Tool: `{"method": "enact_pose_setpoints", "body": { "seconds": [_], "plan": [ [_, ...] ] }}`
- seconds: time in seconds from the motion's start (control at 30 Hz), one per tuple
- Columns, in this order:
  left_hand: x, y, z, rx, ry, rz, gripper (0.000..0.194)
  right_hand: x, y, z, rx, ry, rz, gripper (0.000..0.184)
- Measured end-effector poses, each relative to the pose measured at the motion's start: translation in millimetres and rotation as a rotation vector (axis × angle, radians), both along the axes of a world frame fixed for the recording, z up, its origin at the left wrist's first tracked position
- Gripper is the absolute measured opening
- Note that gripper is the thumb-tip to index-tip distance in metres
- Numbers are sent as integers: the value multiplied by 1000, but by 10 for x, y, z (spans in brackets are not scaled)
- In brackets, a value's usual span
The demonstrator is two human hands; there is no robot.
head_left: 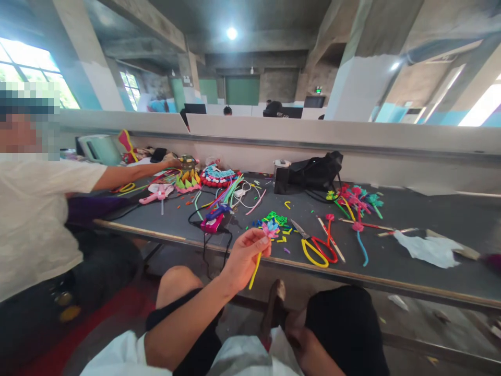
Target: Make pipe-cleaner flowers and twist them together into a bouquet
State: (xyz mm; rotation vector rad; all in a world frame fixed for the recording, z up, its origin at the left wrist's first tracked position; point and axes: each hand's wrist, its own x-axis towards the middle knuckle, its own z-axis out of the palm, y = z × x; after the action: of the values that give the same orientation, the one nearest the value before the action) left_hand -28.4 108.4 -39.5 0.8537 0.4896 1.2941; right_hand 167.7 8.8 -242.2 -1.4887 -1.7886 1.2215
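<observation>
In my left hand [249,253], raised at the table's front edge, is a small craft flower [270,228] with pink and blue petals. The thumb and fingers pinch it just below the petals, and its yellow stem [255,271] hangs down below. My right hand [291,319] is low between my knees, dark and blurred, so its fingers do not show clearly. Behind the flower lies a pile of short green, blue and yellow pieces [276,218]. To its right are scissors [313,250] with yellow and red handles, and a red flower [330,217] on a stem.
Left of my hand lies a pink and blue glue gun [213,219] with a black cable. Coloured strips [230,196] lie behind it. Finished flowers [356,198], a black bag [319,172] and white plastic [426,248] are at right. A co-worker's arm [133,175] reaches across at left.
</observation>
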Motion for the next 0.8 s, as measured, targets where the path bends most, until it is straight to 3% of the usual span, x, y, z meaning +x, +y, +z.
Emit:
{"method": "enact_pose_setpoints", "body": {
  "seconds": [0.1, 0.2, 0.27, 0.33, 0.5, 0.63, 0.8],
  "plan": [
    [-33, 190, -16, -17, 6, -7, 16, -62, 292, 707, 29, 104, 36, 20],
    [-25, 408, -35, -13, 29, 2, 18, -64, 729, 1426, 262, 175, -81, 20],
    [4, 571, -31, -26, 44, -1, 19, -66, 1047, 1770, 394, 267, -177, 21],
    [46, 741, -11, -38, 58, -17, 20, -78, 1344, 1978, 489, 331, -244, 21],
    [157, 1108, 10, 1, 104, -34, 22, -120, 1879, 2095, 693, 344, -275, 15],
    [170, 1258, -110, -42, 149, -42, 22, -109, 2076, 1975, 759, 329, -250, 10],
    [139, 1310, -221, -155, 188, -50, 22, -8, 2129, 1767, 780, 224, -283, 8]
  ]
}}
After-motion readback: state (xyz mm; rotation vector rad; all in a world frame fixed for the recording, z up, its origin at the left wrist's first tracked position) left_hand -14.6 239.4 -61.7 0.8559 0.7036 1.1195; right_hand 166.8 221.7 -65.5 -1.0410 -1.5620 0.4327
